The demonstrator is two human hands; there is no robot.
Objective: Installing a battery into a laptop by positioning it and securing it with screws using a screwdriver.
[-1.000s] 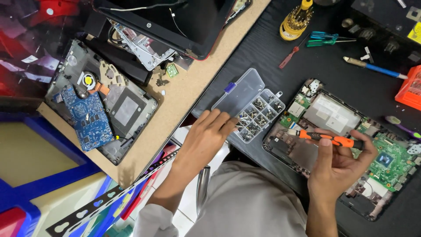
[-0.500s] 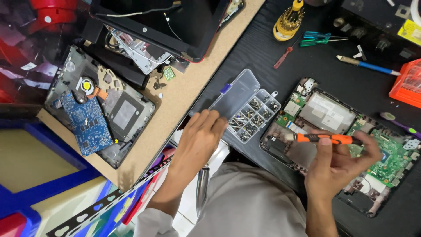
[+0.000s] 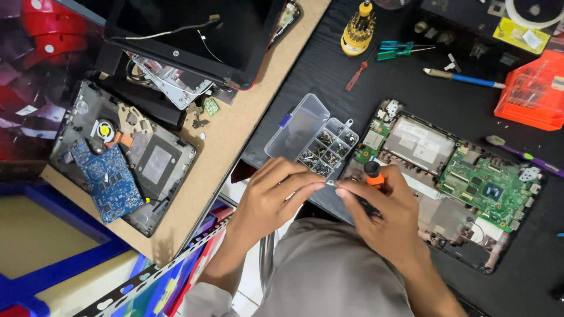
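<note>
My right hand [image 3: 382, 208] grips an orange-and-black screwdriver [image 3: 372, 172], its handle pointing up, at the near left corner of an opened laptop base [image 3: 446, 182] with a green circuit board [image 3: 487, 188]. My left hand [image 3: 276, 196] reaches toward it, the fingertips meeting the right hand's fingertips over a tiny screw, just below a clear compartment box [image 3: 320, 141] filled with several screws. The box lid stands open to the left.
A second dismantled laptop [image 3: 123, 158] with a blue board lies on the brown board at left, a dark screen panel [image 3: 194, 29] above it. A yellow bit holder [image 3: 358, 32], loose screwdrivers [image 3: 399, 50] and an orange parts box [image 3: 531, 91] sit on the black mat.
My right hand has swung the screwdriver from lying flat over the laptop base to upright and moved left. My left hand has left the screw box and now meets the right fingertips.
</note>
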